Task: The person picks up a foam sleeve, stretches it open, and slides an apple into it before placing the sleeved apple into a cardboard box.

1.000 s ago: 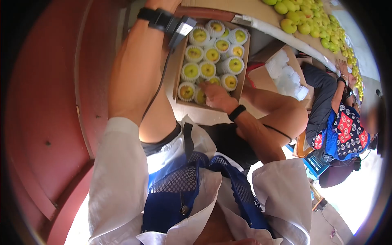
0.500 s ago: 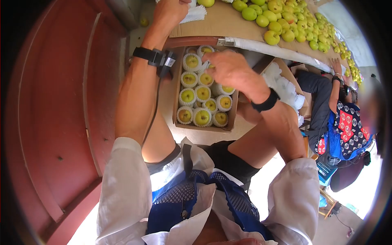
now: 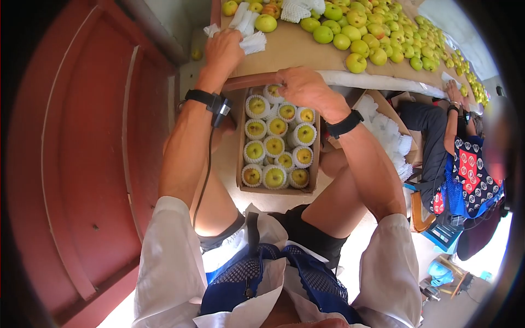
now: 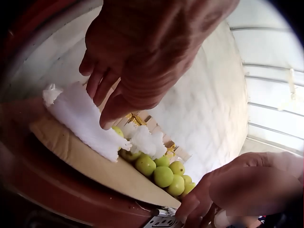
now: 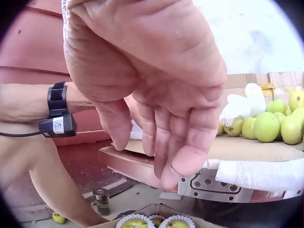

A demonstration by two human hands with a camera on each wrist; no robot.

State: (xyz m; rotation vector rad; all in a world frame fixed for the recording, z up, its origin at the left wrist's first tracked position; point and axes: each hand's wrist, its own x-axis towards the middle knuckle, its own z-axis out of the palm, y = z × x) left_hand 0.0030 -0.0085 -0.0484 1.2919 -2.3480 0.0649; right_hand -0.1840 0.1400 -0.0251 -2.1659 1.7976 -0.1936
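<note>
My left hand (image 3: 223,53) is over white foam net sleeves (image 3: 252,42) at the table's left corner. In the left wrist view its fingers (image 4: 97,85) hang relaxed, close over the flattened sleeve (image 4: 83,116). My right hand (image 3: 307,87) is above the far end of the cardboard box (image 3: 240,164), beside the table's edge. Seen from the right wrist, its fingers (image 5: 164,137) are loosely bent and hold nothing. Inside the box, rows of yellow-green apples (image 3: 274,145) sit in white foam nets. The right hand hides part of the far row.
Many loose apples (image 3: 377,33) are heaped on the cardboard-covered table (image 3: 306,49). An open carton (image 3: 389,109) of foam nets stands right of the box. A red panel (image 3: 82,164) rises on the left. Another person (image 3: 465,158) is at the far right.
My right hand has lifted from the near end of the box and moved forward to the table's edge. The view has shifted forward, bringing my left hand and the foam nets into sight.
</note>
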